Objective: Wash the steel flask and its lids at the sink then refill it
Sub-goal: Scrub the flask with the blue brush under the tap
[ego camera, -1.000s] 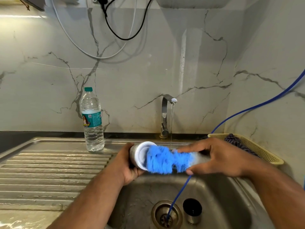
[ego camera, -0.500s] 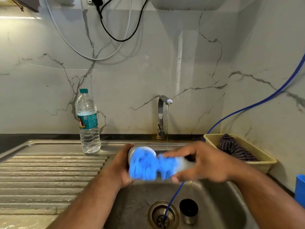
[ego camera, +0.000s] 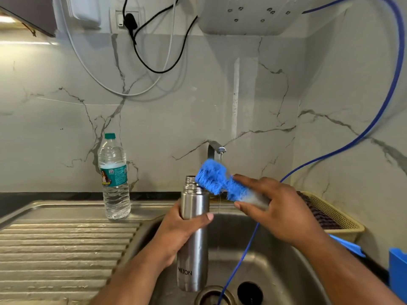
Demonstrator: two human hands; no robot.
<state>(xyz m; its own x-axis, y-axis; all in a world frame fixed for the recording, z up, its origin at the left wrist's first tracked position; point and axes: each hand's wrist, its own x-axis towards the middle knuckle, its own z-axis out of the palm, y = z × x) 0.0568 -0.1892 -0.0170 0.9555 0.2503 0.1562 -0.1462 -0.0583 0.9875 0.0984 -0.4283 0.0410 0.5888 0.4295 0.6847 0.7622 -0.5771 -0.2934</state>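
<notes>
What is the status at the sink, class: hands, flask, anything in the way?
Left hand grips upright silver steel flask over sink basin. Right hand holds fluffy blue bottle brush beside flask mouth. Thin blue hose hangs into basin.

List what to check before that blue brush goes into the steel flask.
1. The tall cylindrical steel flask is uncapped, mouth up: ok.
2. The left hand grips it over the stainless steel sink: ok.
3. The right hand holds the fluffy blue bristle brush by its clear handle: ok.
4. Brush head lined up with the mouth: not ok, it sits tilted beside the neck.
5. The curved chrome tap is running: ok, thin stream.
6. Flask interior clean: cannot tell.
</notes>
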